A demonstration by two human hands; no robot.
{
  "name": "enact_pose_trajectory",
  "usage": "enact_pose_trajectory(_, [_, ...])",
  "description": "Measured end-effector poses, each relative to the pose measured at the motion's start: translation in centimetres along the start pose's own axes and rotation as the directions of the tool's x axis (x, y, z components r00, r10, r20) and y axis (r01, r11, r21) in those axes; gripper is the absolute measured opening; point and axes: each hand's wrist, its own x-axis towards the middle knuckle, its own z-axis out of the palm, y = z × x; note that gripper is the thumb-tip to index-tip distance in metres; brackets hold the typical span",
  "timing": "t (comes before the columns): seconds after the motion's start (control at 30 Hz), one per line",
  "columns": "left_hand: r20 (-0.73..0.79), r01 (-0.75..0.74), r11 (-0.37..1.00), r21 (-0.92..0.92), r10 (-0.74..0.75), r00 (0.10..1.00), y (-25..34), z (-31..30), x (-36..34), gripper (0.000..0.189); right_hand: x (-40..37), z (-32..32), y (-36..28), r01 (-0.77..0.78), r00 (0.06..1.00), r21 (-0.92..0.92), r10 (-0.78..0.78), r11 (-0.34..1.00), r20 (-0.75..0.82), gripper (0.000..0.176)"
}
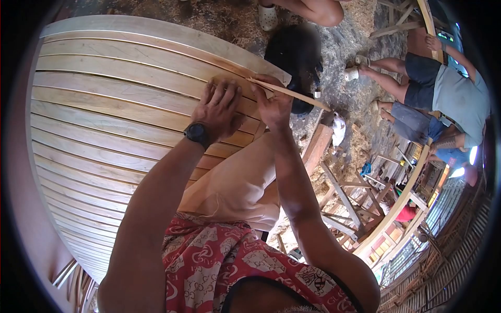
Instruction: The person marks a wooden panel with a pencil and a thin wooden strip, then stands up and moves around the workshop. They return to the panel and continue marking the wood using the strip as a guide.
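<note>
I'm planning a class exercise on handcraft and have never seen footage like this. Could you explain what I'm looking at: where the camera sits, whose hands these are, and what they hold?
There is no machine here: a person works with bare hands, and the single picture comes from a camera worn on their head, looking down. The left hand, a black watch on its wrist, rests its fingers on a curved surface of pale wooden slats. The right hand pinches a thin wooden strip with one end at the slats. Beyond, other people sit on ground strewn with wood shavings.
</note>
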Motion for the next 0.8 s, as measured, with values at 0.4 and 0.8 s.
enact_pose_trajectory(0.4, [0.031,0.01,1.0,-0.006,-0.009,0.999,0.0,-0.1,0.1,0.075,-0.3,0.4,0.4,-0.01,1.0,-0.102,0.007,0.995,-0.021,0.009])
enact_pose_trajectory(0.8, [0.028,0.012,1.0,-0.008,-0.012,1.0,0.0,0.0,0.1,0.077,-0.5,0.6,1.1,0.009,0.999,-0.127,-0.014,0.992,-0.04,0.013])
